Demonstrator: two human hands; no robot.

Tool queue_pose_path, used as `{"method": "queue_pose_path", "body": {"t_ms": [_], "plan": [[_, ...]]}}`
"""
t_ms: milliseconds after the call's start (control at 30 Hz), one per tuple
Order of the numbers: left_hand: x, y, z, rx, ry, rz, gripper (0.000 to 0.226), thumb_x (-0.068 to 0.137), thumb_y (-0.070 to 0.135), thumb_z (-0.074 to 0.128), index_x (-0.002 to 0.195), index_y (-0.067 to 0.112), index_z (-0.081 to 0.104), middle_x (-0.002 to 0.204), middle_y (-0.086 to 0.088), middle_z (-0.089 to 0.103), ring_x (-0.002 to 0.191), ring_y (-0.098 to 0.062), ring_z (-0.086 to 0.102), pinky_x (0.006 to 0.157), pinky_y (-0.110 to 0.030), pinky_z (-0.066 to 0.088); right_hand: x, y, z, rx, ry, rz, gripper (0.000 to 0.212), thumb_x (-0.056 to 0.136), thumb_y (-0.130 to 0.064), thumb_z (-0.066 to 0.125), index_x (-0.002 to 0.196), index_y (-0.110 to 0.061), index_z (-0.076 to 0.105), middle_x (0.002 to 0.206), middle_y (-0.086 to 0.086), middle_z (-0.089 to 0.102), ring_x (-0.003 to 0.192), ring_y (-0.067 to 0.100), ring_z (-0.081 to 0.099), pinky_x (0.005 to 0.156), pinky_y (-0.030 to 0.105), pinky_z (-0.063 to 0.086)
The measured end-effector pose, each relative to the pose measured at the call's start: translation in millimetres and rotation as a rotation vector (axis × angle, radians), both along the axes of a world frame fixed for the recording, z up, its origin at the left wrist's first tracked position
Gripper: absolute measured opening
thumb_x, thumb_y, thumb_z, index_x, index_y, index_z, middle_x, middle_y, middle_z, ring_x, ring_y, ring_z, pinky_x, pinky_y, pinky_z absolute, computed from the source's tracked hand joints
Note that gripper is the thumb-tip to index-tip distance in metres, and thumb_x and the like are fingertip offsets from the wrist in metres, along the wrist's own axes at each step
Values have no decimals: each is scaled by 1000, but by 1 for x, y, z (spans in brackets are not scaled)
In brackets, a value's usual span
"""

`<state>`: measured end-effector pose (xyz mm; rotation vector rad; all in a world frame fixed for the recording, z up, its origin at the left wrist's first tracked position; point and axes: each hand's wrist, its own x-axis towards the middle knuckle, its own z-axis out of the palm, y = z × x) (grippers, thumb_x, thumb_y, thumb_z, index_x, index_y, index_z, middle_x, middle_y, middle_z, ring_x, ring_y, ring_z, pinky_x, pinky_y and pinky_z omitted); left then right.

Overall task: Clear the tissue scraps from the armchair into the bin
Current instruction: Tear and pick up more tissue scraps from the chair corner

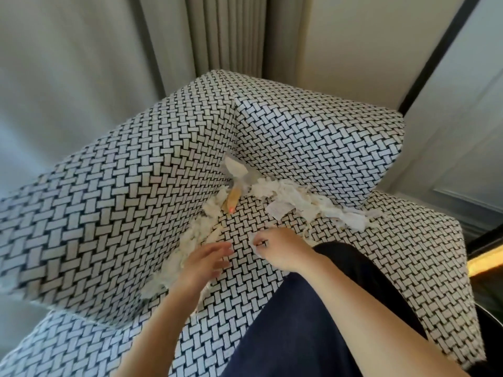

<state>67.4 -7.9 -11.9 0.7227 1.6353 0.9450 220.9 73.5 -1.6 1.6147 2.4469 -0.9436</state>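
A view from above of a black-and-white woven armchair (136, 213). White tissue scraps (299, 200) lie heaped along the seat's back edge, thickest in its back left corner, with a second drift down the seat's left edge against the arm. The left hand (202, 263) is spread with fingers straight, holding nothing, just beside the left-edge drift. The right hand (283, 250) is curled near the middle of the seat and appears to pinch a small scrap. To do this step well, it seems best to rake the loose pieces out of the seams into one pile, then scoop with both hands, since thin shreds tear and scatter. A tan stick-like object (232, 198) with a red tip lies among the scraps in the back left corner and should be kept apart. Dark blue cloth (299, 322), likely the person's clothing, covers the seat's front. A pale curtain (223, 31) hangs behind. No bin is in view.
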Motion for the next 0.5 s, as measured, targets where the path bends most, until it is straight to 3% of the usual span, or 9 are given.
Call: {"method": "queue_pose_path", "body": {"t_ms": [33, 100, 167, 233, 300, 367, 500], "plan": [[-1, 0, -3, -10, 2, -8, 17, 95, 18, 48, 100, 22, 64, 105, 1, 69, 101, -21, 63, 97, -41, 46, -2, 2, -6, -8, -108, 19, 32, 95, -28, 44, 125, -27, 55, 140, 10, 45, 100, 21, 56, 88, 35, 47], [-3, 3, -8, -23, 12, -9, 17, 95, 19, 48, 99, 24, 64, 104, 4, 69, 100, -19, 63, 96, -39, 47, -5, 5, -19, -14, -276, 26, 35, 95, -25, 44, 129, -31, 50, 152, 17, 21, 136, 33, 29, 107, 48, 33], [-2, 6, -11, -29, 24, -16, 16, 94, 21, 49, 99, 27, 63, 106, 5, 67, 99, -17, 62, 94, -37, 48, -4, 4, -28, 32, -392, 31, 35, 94, -23, 44, 129, -28, 50, 155, 19, 10, 143, 37, 7, 111, 54, 22], [-1, 8, -14, -42, 28, -22, 15, 94, 23, 50, 99, 28, 63, 107, 7, 66, 99, -14, 62, 95, -36, 48, -6, 3, -35, 48, -443, 16, 34, 94, -23, 43, 126, -27, 52, 156, 21, 7, 143, 38, 2, 111, 54, 18], [0, 9, -17, -52, 13, -19, 16, 95, 23, 50, 101, 28, 64, 107, 9, 67, 99, -12, 62, 95, -36, 47, -10, 3, -36, 8, -472, -29, 33, 93, -22, 43, 124, -23, 53, 153, 23, 14, 142, 39, 7, 109, 54, 21], [1, 9, -19, -57, 11, -16, 17, 95, 23, 50, 102, 27, 65, 107, 10, 67, 99, -11, 62, 96, -35, 47, -13, 4, -36, -20, -471, -87, 32, 93, -26, 44, 122, -16, 54, 144, 18, 32, 134, 35, 27, 103, 49, 32], [0, 7, -27, -70, 3, 4, 17, 95, 23, 49, 99, 26, 65, 103, 7, 69, 98, -14, 63, 94, -34, 47, -12, 5, -33, -13, -340, -164, 30, 93, -27, 45, 116, -11, 56, 126, 8, 45, 115, 26, 46, 92, 39, 44]]}}
